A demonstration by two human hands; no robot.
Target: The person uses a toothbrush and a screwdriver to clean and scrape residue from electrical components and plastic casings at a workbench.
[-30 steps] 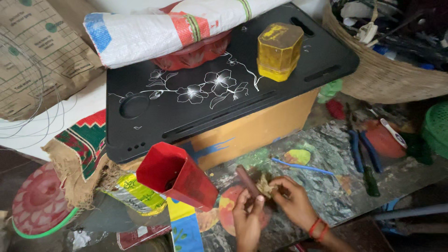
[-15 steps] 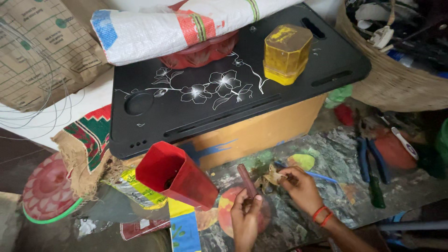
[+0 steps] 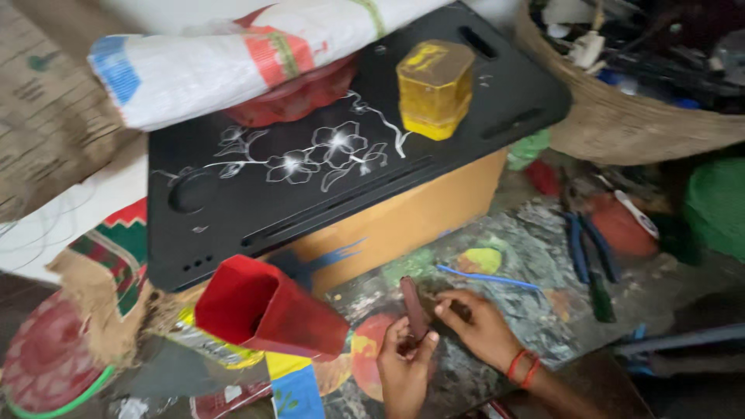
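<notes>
Change since earlier frame: right hand [image 3: 483, 332] now lies lower and closer to the left hand; the small pale scrap it pinched half a second ago no longer shows. Camera view has shifted slightly rightward.
Left hand [image 3: 403, 365]: fingers curled shut around the lower end of a dark brown stick-shaped tool [image 3: 414, 309], which stands nearly upright out of the grip.
Right hand: palm down, fingers half bent, fingertips just beside the tool's shaft; whether it grips anything I cannot tell. Red thread bangles at the wrist.
Work surface: paint-stained floor sheet [image 3: 512, 248], colour blotches all over.
Near the hands: red plastic tumbler [image 3: 264, 310] lying on its side, left of the hands; blue thin rod [image 3: 487, 278] just beyond the right hand.
Further off: black lap tray with white flower print [image 3: 310, 178] on a cardboard box, yellow faceted container [image 3: 434, 89] on top; blue-handled pliers [image 3: 590, 248] to the right.
Progress (judgement): tool in hand and being handled at the tip; no visible finished piece, so work looks early or mid-step.
</notes>
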